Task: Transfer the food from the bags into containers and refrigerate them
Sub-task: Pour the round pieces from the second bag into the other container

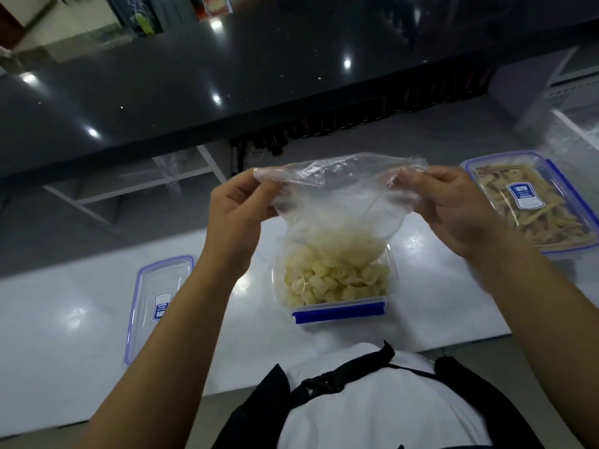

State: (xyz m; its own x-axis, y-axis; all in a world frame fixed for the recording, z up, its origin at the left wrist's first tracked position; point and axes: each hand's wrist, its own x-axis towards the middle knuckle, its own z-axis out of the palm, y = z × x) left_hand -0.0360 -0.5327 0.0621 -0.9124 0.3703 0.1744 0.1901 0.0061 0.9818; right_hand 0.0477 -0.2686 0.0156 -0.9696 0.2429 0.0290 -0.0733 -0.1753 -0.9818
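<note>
the white counter is the biggest thing here, and behind it stands a dark glossy raised top. on the counter, in the middle, sits an open clear container with a blue clip at its near side, full of pale yellow food pieces. above it hangs a clear plastic bag, turned upside down, its open end going down into the container. the left hand is closed on the bag's upper left corner, and the right hand is closed on the upper right corner. at the far right lies a closed container with brownish strips inside. at the left a loose lid lies flat on the counter.
</note>
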